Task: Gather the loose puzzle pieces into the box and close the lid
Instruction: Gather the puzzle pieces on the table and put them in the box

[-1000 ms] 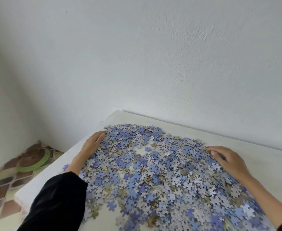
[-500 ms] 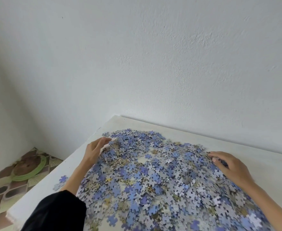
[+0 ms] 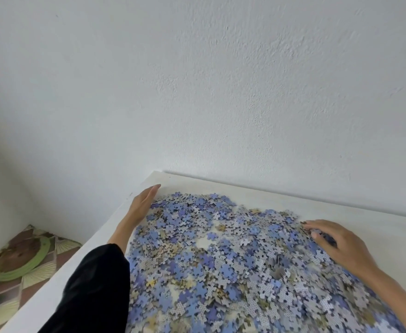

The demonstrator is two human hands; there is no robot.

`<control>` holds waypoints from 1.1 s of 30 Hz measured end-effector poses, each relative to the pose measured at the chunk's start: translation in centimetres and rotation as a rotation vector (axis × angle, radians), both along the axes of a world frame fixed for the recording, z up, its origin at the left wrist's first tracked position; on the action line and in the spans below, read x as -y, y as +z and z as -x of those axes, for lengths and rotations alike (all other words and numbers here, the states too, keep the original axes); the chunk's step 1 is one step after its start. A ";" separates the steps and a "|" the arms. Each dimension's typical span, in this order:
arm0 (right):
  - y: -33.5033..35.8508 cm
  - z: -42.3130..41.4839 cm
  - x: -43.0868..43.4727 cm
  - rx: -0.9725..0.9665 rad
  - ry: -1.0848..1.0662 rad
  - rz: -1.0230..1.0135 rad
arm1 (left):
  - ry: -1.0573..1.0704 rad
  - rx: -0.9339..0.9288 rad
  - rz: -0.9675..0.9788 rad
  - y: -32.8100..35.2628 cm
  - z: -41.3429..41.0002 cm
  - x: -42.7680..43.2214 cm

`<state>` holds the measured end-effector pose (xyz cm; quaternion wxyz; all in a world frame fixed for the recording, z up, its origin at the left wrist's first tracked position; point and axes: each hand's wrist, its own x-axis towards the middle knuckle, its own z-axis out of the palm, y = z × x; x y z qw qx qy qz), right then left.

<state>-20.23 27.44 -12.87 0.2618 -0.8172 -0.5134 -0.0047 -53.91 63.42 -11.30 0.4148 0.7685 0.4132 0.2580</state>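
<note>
A wide heap of blue, grey and tan puzzle pieces [image 3: 221, 255] covers most of the white table [image 3: 257, 192]. My left hand [image 3: 142, 203] stands on its edge at the far left rim of the heap, fingers straight and pointing at the wall. My right hand [image 3: 338, 243] lies on the heap's right side, palm down, fingers bent over some pieces. A black sleeve covers my left forearm. No box or lid is in view.
A white wall [image 3: 221, 92] rises right behind the table's far edge. The table's left edge drops to a patterned tile floor [image 3: 41, 263], where a green ring [image 3: 29, 263] lies.
My left hand has slid along the heap's left rim toward the far corner and now stands straighter. My right hand stays on the right side. The view has tilted slightly.
</note>
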 end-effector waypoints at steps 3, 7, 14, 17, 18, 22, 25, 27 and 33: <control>0.3 0.2 0.1 0.003 -0.001 0.010 | -0.050 0.000 0.023 -0.1 -1.9 1.1; 0.7 0.6 0.2 -0.007 0.002 0.009 | -0.130 -0.003 0.001 0.3 -2.7 2.1; 0.9 0.8 0.2 -0.011 -0.010 0.023 | -0.175 0.165 0.049 1.0 -2.6 2.1; 0.8 0.8 0.2 -0.004 -0.010 0.027 | -0.203 0.074 -0.028 1.1 -3.5 0.8; 0.8 0.7 0.2 0.000 -0.009 0.023 | -0.225 0.037 -0.037 1.0 -4.0 0.4; 0.7 0.6 0.1 0.011 -0.014 0.023 | -0.292 -0.093 -0.027 0.6 -6.6 -0.1; 0.6 0.6 0.1 0.026 -0.012 0.041 | -0.325 -0.107 -0.028 0.2 -8.6 0.5; 0.5 0.6 0.1 0.034 -0.011 0.048 | -0.351 -0.125 -0.049 0.0 -9.5 1.1; 0.3 0.4 0.1 0.042 -0.004 0.049 | -0.373 -0.059 0.016 0.6 -9.7 2.9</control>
